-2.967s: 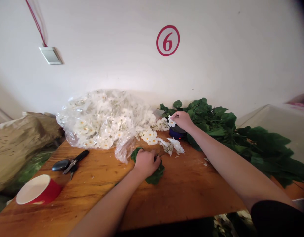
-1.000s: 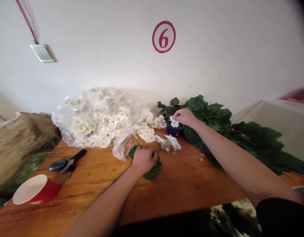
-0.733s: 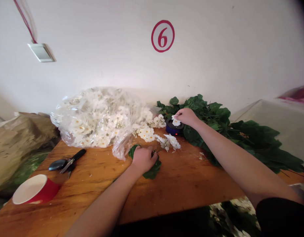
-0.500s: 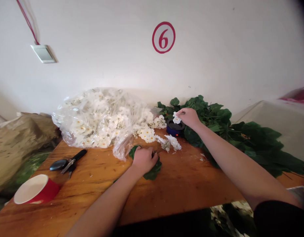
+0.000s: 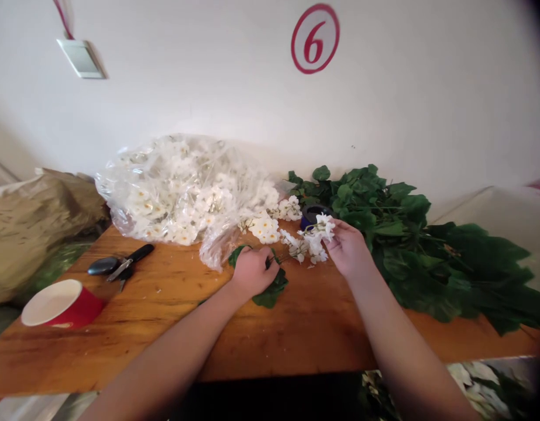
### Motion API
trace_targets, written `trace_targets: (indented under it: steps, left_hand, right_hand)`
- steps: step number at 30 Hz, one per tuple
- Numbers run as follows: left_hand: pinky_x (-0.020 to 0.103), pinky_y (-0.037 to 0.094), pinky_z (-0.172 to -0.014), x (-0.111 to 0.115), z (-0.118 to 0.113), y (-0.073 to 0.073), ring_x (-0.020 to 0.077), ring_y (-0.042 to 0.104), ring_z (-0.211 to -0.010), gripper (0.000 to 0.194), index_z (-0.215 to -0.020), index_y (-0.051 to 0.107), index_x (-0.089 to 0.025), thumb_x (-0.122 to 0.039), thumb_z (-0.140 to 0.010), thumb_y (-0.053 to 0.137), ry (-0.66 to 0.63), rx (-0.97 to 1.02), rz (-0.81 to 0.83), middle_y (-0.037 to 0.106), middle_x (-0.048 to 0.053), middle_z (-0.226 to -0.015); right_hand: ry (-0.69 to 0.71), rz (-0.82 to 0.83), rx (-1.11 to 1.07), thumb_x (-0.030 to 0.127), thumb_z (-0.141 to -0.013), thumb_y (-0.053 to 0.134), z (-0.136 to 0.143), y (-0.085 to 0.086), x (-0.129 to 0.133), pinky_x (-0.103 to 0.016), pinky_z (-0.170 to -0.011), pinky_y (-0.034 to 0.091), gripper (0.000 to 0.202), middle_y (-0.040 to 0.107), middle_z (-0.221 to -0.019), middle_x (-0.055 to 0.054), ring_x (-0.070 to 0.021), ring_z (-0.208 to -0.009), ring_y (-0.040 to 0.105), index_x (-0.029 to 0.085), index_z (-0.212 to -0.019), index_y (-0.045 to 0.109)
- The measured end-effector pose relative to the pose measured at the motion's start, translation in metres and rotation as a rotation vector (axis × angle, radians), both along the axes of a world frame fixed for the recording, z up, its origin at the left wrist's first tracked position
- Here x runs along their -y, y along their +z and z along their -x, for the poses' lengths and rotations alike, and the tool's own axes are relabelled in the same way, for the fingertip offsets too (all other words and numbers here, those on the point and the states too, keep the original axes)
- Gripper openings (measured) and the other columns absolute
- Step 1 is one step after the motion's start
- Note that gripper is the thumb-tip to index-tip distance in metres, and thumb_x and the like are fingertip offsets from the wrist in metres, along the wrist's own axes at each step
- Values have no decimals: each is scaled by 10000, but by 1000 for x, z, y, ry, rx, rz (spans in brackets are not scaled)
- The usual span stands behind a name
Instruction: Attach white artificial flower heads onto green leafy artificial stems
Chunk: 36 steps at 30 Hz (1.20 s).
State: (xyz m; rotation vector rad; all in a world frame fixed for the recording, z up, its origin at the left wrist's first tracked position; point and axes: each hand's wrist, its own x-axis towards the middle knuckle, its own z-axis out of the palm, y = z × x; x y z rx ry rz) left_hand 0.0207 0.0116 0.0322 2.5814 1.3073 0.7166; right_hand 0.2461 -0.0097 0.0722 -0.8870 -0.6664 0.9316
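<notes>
Grips green leaves (image 5: 270, 293) in the left hand (image 5: 255, 271), fingers curled down over them close to the surface (image 5: 296, 339), with thin stems (image 5: 286, 256) running out at two o'clock toward white blossoms (image 5: 317, 250). Pinches a white flower sprig (image 5: 323, 224) in the right hand (image 5: 346, 248), fingers clamped on the right edge of its petals, thumb mostly hidden. Cannot tell whether the sprig touches the blossoms just below, overlapping as seen from here. Holds the right hand between two and three o'clock of the left, well apart from it.

Has a blue round device (image 5: 305, 223) with a dark top at half past one of the left hand, partly covered from view by the sprig. Has loose white flowers (image 5: 265, 228) near twelve o'clock, and a clear plastic bag (image 5: 186, 193) packed with more at eleven. Shows black-handled snips (image 5: 137, 256) at nine o'clock, beside a dark oval object (image 5: 103, 266), and a red cup (image 5: 81, 307) farther out between eight and nine, tilted in view. Finds a leaf pile (image 5: 396, 228) spread from twelve round to four o'clock of the right hand, just beside the forearm.
</notes>
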Motion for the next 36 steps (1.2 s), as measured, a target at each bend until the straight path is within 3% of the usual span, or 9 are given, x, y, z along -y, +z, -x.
trace_targets:
  steps: [6, 14, 36]
  left_hand:
    - [279, 399, -740, 0, 0, 4, 143, 567, -619, 83, -704, 583, -194, -207, -761, 524, -28, 121, 120, 607, -9, -616]
    - [236, 316, -551, -7, 0, 0, 107, 455, -533, 176, -568, 473, -179, -195, -742, 491, -25, 261, 295, 478, -27, -529]
    - [229, 352, -575, -9, 0, -2, 109, 486, -573, 153, -577, 511, -170, -197, -727, 502, -26, 323, 329, 542, -15, -576]
  right_hand:
    - [99, 78, 158, 328, -587, 834, 30, -28, 6, -239, -519, 463, 254, 626, -683, 15, -103, -567, 541, 204, -758, 692]
    - [154, 119, 240, 378, -651, 818, 28, -45, 3, -231, -487, 456, 278, 612, -669, 16, -95, -539, 527, 192, -817, 694]
    - [55, 179, 177, 359, -568, 846, 32, -38, 4, -212, -458, 406, 288, 582, -619, 22, -76, -513, 490, 187, -740, 692]
